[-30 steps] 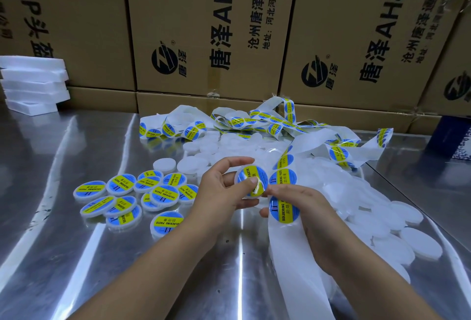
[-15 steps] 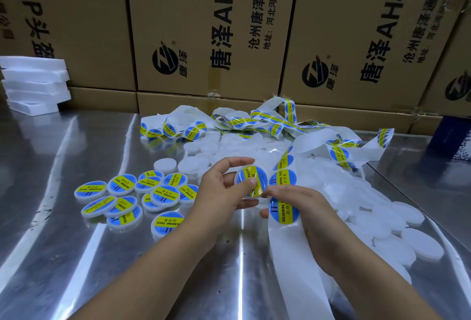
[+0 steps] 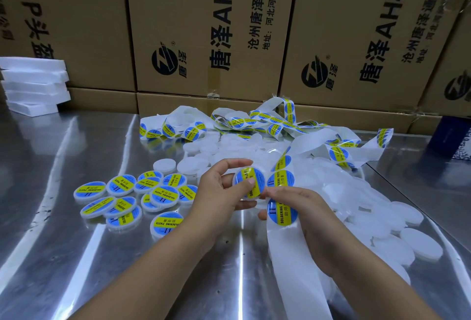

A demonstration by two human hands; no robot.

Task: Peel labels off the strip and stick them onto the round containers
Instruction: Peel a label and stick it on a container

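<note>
The left grip (image 3: 219,192), a bare hand, curls round a round container (image 3: 248,184) held up off the table, thumb pressed on its blue-and-yellow label, fingers behind the rim. Just beside it the right grip (image 3: 305,212) pinches the label strip (image 3: 288,256); the thumb lies on the front next to a label (image 3: 281,211) on the backing and the fingers go behind. The thumb tip is close to the container's lower edge; I cannot tell whether they touch.

The bare backing runs from the right grip down out of the bottom edge of the view. Open steel table (image 3: 63,243) lies in front of and to the left of both forearms.

Left of the hands, a cluster of labelled containers (image 3: 163,196) lies partly overlapping. To the right and behind, a heap of plain white containers (image 3: 382,207) spreads toward the table's right side. Beyond it more strip lies in a tangle (image 3: 254,118) against a wall of cardboard boxes (image 3: 204,26). White foam slabs (image 3: 35,85) are stacked at far left.

A dark blue object (image 3: 451,138) at the right is cut off and blurred. The right fingers behind the strip are hidden.
</note>
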